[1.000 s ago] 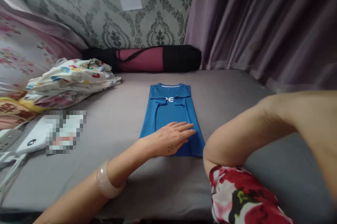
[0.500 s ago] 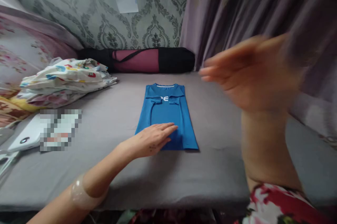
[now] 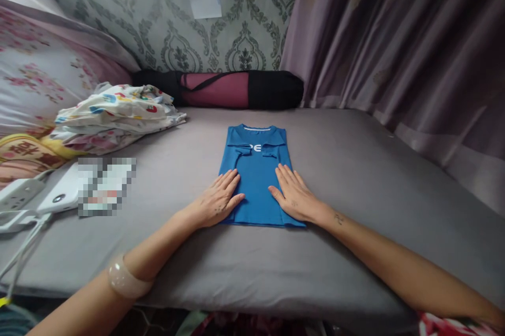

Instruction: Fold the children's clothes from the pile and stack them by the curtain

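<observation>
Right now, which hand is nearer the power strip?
Left. The left hand rests on the shirt's left side, right of the power strip; the right hand is on the shirt's right side, farther away.

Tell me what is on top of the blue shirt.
The left hand and right hand lie on the blue shirt, one near each side edge. Its folded-in sleeves cover part of the lettering; cloth beneath the hands is hidden.

L hand [image 3: 221,198] & R hand [image 3: 294,195] flat, palms dn, apart. L forearm [image 3: 165,245] from near left, R forearm [image 3: 386,257] from near right.
</observation>
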The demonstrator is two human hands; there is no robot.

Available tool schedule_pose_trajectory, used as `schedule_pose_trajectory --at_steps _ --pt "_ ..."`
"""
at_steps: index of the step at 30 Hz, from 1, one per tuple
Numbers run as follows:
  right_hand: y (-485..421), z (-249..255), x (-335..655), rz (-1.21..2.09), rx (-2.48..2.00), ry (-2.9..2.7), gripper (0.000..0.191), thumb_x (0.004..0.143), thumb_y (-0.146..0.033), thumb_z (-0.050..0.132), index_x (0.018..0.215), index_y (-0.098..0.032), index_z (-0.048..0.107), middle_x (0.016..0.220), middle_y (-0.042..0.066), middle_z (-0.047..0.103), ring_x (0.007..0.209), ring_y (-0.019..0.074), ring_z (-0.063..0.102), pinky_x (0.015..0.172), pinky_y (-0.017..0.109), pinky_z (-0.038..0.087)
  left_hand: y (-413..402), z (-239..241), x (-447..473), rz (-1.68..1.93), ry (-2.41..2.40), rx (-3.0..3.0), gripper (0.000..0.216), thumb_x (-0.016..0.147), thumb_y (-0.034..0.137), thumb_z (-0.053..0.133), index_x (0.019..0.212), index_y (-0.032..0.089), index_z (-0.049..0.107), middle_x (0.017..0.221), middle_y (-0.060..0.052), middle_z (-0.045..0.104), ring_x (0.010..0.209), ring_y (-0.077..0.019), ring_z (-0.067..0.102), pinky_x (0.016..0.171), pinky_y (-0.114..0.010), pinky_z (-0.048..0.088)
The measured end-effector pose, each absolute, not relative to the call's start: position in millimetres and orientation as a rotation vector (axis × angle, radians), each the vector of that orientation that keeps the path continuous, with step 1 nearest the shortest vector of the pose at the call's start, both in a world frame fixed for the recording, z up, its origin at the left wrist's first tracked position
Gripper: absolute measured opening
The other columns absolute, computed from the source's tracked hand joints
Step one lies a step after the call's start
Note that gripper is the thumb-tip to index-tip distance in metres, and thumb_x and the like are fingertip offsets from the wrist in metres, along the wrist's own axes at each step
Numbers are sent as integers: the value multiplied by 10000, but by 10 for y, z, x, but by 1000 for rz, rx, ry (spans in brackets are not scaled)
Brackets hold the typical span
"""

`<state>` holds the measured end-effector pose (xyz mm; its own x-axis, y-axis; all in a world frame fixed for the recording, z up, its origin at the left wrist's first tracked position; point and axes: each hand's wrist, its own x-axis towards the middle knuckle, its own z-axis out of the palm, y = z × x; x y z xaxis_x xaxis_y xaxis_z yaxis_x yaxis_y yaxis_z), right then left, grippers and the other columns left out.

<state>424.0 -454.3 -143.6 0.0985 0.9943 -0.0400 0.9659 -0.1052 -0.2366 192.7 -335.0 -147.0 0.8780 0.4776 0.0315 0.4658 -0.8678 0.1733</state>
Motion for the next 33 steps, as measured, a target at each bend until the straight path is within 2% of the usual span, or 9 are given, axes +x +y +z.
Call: schedule_pose_trajectory --at_steps 4,12,20,24,27,30,33 --pt "-4494 -1493 4258 309 -2220 -1981 824 951 -627 137 1515 -29 189 1580 158 114 1464 251 68 1191 453 101 -3342 -1538 1954 95 700 2886 704 976 569 192 1472 82 307 1556 -176 232 1455 -257 171 1180 -438 213" --pt "-4825 -1355 4082 290 -2122 -2019 746 968 -601 155 1537 -118 153 1583 115 136 1460 244 82 1190 462 149 -3615 -1366 1770 173 753 2987 721 967 581 232 1462 64 320 1536 -176 295 1439 -271 237 1173 -430 235" --pt "-4978 -1417 3931 290 -2060 -2119 738 977 -569 214 1507 -57 244 1566 155 168 1456 261 114 1190 475 175 -3815 -1489 1724 169 614 3043 747 947 604 290 1461 63 313 1514 -201 329 1421 -293 282 1150 -451 284" --pt "-4992 -1325 3994 419 -2015 -2147 726 972 -566 257 1519 -90 222 1575 141 161 1457 255 111 1191 480 165 -3785 -1412 1695 161 581 3013 721 950 592 306 1450 73 320 1509 -209 340 1397 -297 335 1117 -439 340" --pt "-5094 -1260 4038 430 -1962 -2141 725 955 -541 362 1531 -132 196 1584 126 165 1456 249 145 1182 466 216 -3761 -1318 1600 221 588 2973 657 955 546 361 1445 109 319 1475 -196 392 1323 -287 439 1057 -415 416" --pt "-5224 -1210 4074 338 -1967 -2074 688 932 -476 469 1510 -164 265 1552 128 280 1424 258 258 1139 447 327 -3732 -1223 1499 233 561 2953 527 974 454 390 1394 135 382 1350 -160 508 1189 -257 540 978 -388 480" --pt "-5301 -1164 4114 255 -1920 -2108 526 942 -389 489 1426 -195 421 1423 126 467 1309 262 435 1054 438 438 -3706 -1163 1442 156 453 2962 383 995 362 359 1299 157 473 1222 -122 584 1111 -229 570 930 -361 507"
